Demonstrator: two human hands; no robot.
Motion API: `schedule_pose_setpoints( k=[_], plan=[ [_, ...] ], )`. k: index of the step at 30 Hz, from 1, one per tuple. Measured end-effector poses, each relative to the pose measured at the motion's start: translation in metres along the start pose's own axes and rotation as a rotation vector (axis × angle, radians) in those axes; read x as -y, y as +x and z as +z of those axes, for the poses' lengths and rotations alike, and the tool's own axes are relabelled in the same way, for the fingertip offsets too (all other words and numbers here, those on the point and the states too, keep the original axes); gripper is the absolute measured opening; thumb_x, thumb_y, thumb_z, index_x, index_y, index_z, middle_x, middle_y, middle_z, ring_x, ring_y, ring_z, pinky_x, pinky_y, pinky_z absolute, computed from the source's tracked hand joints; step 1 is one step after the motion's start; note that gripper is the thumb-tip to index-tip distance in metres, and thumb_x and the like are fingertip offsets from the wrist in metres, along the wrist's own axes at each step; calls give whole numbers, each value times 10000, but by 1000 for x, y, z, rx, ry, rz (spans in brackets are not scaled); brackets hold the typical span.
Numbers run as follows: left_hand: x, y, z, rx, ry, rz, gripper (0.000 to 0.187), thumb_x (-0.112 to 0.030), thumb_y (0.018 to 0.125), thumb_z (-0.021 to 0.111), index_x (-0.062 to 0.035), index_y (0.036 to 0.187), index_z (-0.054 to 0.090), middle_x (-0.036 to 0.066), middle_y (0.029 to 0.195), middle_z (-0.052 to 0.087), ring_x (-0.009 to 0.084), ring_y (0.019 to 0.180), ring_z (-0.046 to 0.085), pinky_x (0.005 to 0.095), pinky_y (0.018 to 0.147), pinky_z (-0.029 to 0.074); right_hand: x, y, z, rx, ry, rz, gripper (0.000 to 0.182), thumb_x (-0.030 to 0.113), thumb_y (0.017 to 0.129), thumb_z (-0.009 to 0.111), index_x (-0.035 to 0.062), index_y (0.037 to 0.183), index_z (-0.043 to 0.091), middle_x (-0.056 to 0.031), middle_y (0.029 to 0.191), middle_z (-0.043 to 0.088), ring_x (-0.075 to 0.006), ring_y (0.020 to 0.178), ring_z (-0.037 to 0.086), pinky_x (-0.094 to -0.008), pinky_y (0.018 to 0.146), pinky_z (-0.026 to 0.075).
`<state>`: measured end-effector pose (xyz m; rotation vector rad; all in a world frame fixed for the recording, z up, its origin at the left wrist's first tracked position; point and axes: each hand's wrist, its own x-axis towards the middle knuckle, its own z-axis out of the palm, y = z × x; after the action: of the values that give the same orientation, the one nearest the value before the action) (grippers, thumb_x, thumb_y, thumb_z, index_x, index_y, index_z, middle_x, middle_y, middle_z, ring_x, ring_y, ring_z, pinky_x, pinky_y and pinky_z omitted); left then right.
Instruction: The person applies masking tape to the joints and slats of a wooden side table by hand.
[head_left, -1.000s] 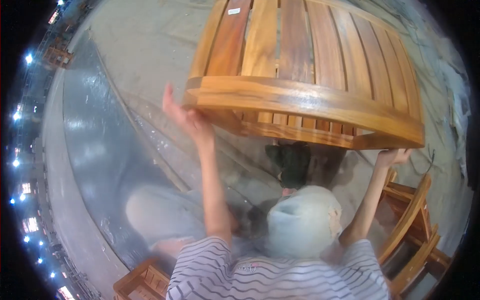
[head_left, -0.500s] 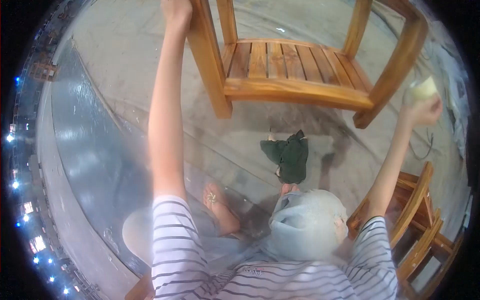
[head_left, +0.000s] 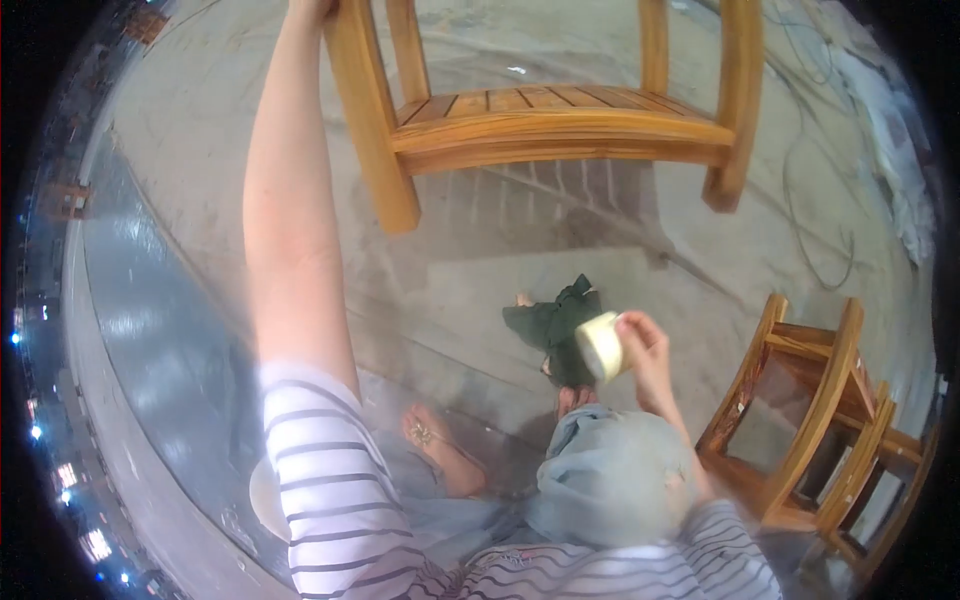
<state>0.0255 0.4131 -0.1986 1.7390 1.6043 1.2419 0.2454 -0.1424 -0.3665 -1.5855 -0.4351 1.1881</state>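
Observation:
At the top edge, my left hand is closed against the corner post of a slatted wooden furniture frame; its fingers are mostly cut off by the view. The frame has thick, varnished brown legs and a row of slats, and its upper part is out of sight. My right hand grips a pale yellow roll, like a roll of tape, between thumb and fingers, in front of my right knee. Behind the roll, a dark green cloth bundle lies on the floor by my foot.
More wooden frames stand close on my right. A grey sheet covers the floor, and a thin cord curls across it at right. A shiny dark strip runs along the left. Clear plastic lies at far right.
My right hand has come in from the far right to before my knee with the roll. The slatted frame and my left hand appear shifted left and up in the view.

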Motion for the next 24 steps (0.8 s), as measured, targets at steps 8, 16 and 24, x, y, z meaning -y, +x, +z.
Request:
schedule_pose_setpoints(
  k=[8, 16, 24],
  plan=[
    [5, 69, 16, 74, 58, -101, 1047, -842, 818, 117, 30, 1166, 579, 165, 967, 644, 250, 894, 609, 384, 835, 483, -4, -4, 7, 310, 25, 68, 252, 105, 883, 641, -1, 1107, 595, -56, 996, 641, -122, 922, 593, -267, 818, 475],
    [-12, 47, 15, 143, -278, -206, 977, -846, 827, 124, -25, 1049, 604, 108, 826, 603, 214, 756, 578, 361, 689, 496, 229, 152, 110, 87, -18, -1176, 196, 95, 896, 617, 4, 1069, 612, -94, 911, 654, -147, 806, 629, -272, 696, 497],
    [-2, 44, -5, 83, -71, -203, 1045, -843, 831, 185, 36, 1242, 571, 200, 1120, 601, 285, 1047, 565, 375, 903, 434, 200, 294, 162, 77, -489, -1201, 149, 112, 857, 560, 44, 967, 634, -179, 943, 675, -381, 930, 630, -452, 780, 495]
  ],
)
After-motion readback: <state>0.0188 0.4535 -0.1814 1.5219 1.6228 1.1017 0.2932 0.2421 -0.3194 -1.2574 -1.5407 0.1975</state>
